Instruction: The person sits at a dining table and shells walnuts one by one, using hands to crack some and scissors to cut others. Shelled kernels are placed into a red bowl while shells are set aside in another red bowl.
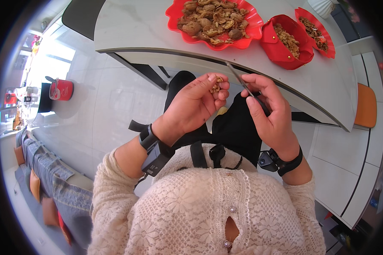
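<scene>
Above my lap, my left hand pinches a piece of walnut between thumb and fingers. My right hand grips the dark handle of a slim metal tool, whose thin shaft points up and to the left; its exact kind is hard to tell. The shaft is apart from the walnut piece. Beyond my hands, a red scalloped plate on the table bears whole walnuts and broken shells. To its right stands a red snap-cornered basket with walnut kernels inside.
The curved edge of a white table runs just beyond my hands. A second red scalloped plate with walnut bits and a white ribbed vase stand at the far right. An orange-brown seat is beside the table. A red bucket rests on the floor.
</scene>
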